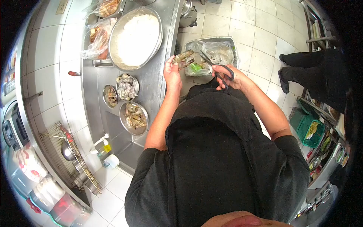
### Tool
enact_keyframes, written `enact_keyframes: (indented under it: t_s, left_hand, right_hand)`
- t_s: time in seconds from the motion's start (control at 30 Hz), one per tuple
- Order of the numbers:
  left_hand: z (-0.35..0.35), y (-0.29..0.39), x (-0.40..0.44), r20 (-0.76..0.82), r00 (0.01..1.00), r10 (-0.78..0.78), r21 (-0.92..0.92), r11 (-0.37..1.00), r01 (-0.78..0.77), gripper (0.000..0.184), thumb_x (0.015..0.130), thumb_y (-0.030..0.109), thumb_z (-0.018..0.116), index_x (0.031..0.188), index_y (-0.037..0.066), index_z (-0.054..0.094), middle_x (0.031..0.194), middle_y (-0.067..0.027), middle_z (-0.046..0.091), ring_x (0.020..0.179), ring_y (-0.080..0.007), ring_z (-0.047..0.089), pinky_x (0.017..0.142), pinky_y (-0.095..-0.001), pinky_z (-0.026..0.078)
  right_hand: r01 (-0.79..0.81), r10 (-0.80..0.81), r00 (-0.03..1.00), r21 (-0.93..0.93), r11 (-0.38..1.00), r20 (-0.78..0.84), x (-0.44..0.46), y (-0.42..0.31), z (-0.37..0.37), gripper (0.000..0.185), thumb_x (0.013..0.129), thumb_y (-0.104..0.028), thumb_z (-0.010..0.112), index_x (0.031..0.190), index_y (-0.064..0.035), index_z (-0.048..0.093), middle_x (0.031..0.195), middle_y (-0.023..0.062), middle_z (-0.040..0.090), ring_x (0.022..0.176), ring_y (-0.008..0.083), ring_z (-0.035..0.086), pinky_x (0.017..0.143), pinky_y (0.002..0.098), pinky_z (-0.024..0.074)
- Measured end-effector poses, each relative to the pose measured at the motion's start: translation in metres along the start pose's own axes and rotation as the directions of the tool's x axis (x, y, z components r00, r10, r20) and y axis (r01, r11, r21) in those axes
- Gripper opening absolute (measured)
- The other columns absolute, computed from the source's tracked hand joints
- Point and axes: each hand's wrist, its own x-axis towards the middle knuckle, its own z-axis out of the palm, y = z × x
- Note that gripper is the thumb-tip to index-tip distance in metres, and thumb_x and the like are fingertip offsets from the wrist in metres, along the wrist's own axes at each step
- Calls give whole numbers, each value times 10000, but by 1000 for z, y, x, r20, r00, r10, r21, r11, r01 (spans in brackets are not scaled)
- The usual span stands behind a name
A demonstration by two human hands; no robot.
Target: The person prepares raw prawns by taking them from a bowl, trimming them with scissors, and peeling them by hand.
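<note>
Our left hand (172, 75) pinches shrimp (183, 56) near the left edge of the plastic-lined tub (227, 39); our right hand (229, 78), apart from it, grips the scissors (207, 59). We'd best hold steady, snip shallowly (fingers well clear) and work farther right, over the tub.

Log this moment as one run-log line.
Left hand: holding grey-brown raw shrimp | Right hand: holding black-handled metal scissors | Floor: grey rectangular plastic-lined bin
</note>
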Motion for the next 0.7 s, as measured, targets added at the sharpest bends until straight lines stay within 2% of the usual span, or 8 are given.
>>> enact_keyframes:
  t_s: [0.23, 0.47, 0.57, 0.63, 0.7]
  left_hand:
    - [6, 2, 0, 30, 1000, 8, -26, 1000, -7, 354, 989, 23, 473, 1342, 1, 458, 1223, -116, 601, 1027, -193, 626, 869, -333, 520]
    - [6, 2, -2, 32, 999, -3, -53, 999, 5, 361, 995, 26, 471, 1354, 4, 444, 1223, -122, 599, 1037, -208, 625, 880, -355, 522]
    - [7, 5, -3, 1, 1000, -27, -119, 992, 27, 363, 992, 8, 458, 1355, 10, 448, 1217, -113, 601, 1020, -193, 626, 862, -340, 518]
    - [8, 8, -4, -22, 998, -50, -195, 980, 45, 365, 986, -13, 445, 1349, 16, 463, 1204, -88, 605, 990, -154, 623, 821, -297, 509]
    - [5, 8, -1, -23, 999, -46, -172, 984, 41, 348, 998, 7, 437, 1346, 20, 453, 1216, -114, 601, 1019, -195, 628, 857, -344, 518]
  right_hand:
    - [-27, 26, 999, 22, 999, 33, 21, -7, 12, 451, 851, -487, 721, 865, -54, 595, 564, 25, 559, 411, 131, 541, 546, 349, 579]
    - [65, -65, 998, -70, 995, -3, 37, 3, 7, 374, 865, -394, 741, 784, -61, 588, 534, 14, 547, 397, 107, 520, 482, 335, 543]
    - [60, -66, 994, -72, 996, -82, 32, 4, 11, 363, 875, -387, 732, 792, -65, 587, 536, 17, 551, 384, 115, 508, 477, 327, 540]
    - [30, -31, 998, -12, 999, -53, 22, 1, 11, 380, 875, -413, 723, 812, -62, 592, 539, 20, 552, 391, 125, 514, 498, 339, 548]
    - [-10, 10, 1000, 30, 1000, -10, 14, -1, 12, 402, 875, -442, 714, 833, -60, 597, 541, 23, 553, 401, 136, 524, 524, 355, 556]
